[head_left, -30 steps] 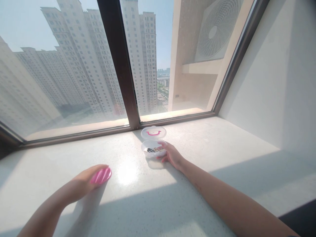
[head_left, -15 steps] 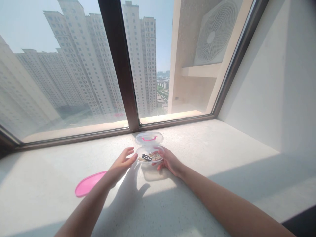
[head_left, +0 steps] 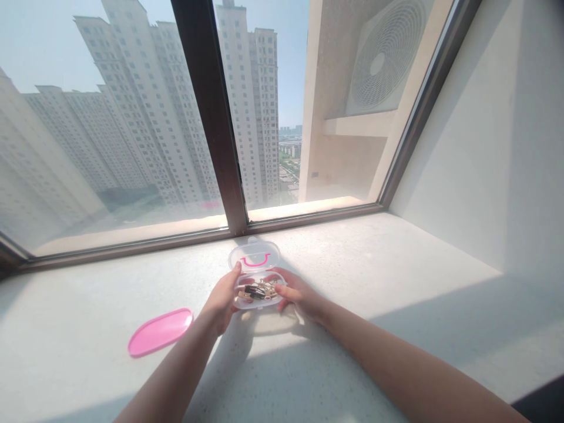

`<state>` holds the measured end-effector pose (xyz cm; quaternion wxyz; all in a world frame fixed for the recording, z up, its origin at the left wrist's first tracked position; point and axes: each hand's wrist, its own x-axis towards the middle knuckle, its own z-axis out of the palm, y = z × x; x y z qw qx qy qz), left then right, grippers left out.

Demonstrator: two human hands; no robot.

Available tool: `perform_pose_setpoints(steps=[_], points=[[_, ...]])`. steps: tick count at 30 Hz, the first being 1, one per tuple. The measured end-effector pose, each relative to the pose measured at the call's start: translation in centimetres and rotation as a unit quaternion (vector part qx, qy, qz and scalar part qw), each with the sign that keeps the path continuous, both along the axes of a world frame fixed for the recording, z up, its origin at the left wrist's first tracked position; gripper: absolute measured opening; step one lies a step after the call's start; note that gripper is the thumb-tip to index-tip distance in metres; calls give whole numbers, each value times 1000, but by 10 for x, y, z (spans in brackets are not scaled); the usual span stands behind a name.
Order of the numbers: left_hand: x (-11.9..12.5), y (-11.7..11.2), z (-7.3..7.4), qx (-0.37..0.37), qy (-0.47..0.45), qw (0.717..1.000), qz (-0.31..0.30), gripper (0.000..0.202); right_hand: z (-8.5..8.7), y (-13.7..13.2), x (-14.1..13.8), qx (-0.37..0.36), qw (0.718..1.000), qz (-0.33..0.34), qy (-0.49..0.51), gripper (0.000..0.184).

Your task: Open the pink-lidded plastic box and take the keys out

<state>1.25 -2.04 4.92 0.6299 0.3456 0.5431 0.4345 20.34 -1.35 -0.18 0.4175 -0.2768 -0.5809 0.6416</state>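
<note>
A small clear plastic box (head_left: pixel 257 292) with several small items inside is held between both hands just above the pale sill (head_left: pixel 374 258). Its hinged clear lid (head_left: pixel 254 257), with a pink handle mark, stands open toward the window. My left hand (head_left: pixel 224 298) grips the box's left side, thumb up along the lid's edge. On the box's right side, my right hand (head_left: pixel 296 292) wraps its fingers around the rim. A flat pink oval lid (head_left: pixel 160 331) lies on the sill to the left of my left forearm.
A dark window frame (head_left: pixel 211 117) with a vertical post runs along the back of the sill. A white wall (head_left: pixel 484 147) closes off the right side. Sunlight and shadow bands cross the sill.
My left hand let go of the pink oval lid, which now lies on the sill, and moved right to grip the clear box. The box has come nearer and slightly left.
</note>
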Motion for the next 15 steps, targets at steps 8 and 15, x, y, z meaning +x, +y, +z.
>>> perform_pose_setpoints(steps=[8, 15], points=[[-12, 4, 1, 103, 76, 992, 21, 57, -7, 5, 1, -34, 999, 5, 30, 58], [-80, 23, 12, 194, 112, 960, 166, 35, -17, 11, 4, -88, 995, -37, 30, 54]])
